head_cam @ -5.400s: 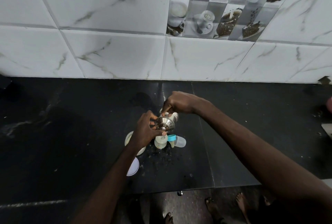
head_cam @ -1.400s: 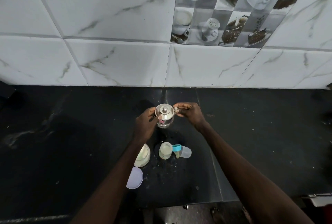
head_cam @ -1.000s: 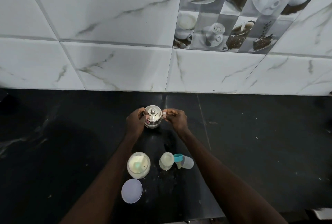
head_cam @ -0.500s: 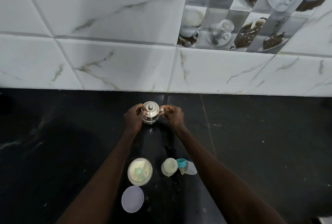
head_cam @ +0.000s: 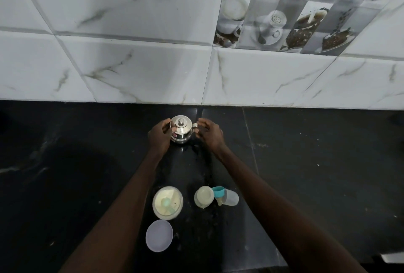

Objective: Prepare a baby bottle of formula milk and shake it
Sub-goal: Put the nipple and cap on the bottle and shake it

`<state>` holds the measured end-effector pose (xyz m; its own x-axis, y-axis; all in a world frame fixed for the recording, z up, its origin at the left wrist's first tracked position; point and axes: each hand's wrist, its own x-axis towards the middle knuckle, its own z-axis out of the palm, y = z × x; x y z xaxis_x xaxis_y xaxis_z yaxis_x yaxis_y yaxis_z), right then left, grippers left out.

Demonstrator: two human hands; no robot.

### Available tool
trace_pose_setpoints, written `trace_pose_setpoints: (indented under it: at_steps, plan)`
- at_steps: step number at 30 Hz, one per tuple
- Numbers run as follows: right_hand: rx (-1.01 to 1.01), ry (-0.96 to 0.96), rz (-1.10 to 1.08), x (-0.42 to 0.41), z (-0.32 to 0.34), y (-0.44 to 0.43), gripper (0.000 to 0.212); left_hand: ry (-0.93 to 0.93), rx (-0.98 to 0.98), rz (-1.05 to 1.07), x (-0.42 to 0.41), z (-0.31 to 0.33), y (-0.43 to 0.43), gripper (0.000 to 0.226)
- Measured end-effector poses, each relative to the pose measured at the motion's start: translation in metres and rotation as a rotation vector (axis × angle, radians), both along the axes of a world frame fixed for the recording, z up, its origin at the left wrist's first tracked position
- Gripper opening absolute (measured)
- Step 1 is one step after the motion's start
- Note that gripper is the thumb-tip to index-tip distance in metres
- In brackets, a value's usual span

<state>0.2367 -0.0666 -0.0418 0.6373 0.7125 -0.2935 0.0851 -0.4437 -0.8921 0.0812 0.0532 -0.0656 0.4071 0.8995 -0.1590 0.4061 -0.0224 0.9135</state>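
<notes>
While the left hand point(head_cam: 160, 136) holds the kettle point(head_cam: 181, 129) near the worktop's back edge, the right hand point(head_cam: 209, 133) curls by its handle, grip unclear. The person should let go gently; the open bottle point(head_cam: 204, 196) waits nearer the front edge.

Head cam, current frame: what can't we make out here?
Head view:
- Contents of the steel kettle: its lid is on.
- Kettle's red label: too small, partly behind the left hand.
- Whether the right hand touches the kettle's handle: too small to tell.
- Fill level in the baby bottle: seen from straight above.
- Pale object at bottom right: cut off by the frame edge.
</notes>
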Motion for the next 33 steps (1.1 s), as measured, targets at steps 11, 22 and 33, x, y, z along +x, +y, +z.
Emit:
trace_pose_setpoints:
  at_steps: [11,22,33]
  plan:
    - [-0.532,-0.504,0.797,-0.013,0.012,-0.125,0.024,-0.059,0.034,-0.056,-0.029,0.046,-0.145,0.068]
    - [-0.703,-0.677,0.77,-0.052,-0.018,-0.153,0.051,0.471,0.468,-0.63,-0.039,0.02,-0.231,0.111]
    - [-0.558,-0.518,0.598,-0.055,0.008,-0.151,0.052,0.506,0.214,-0.576,-0.032,-0.005,-0.224,0.067]
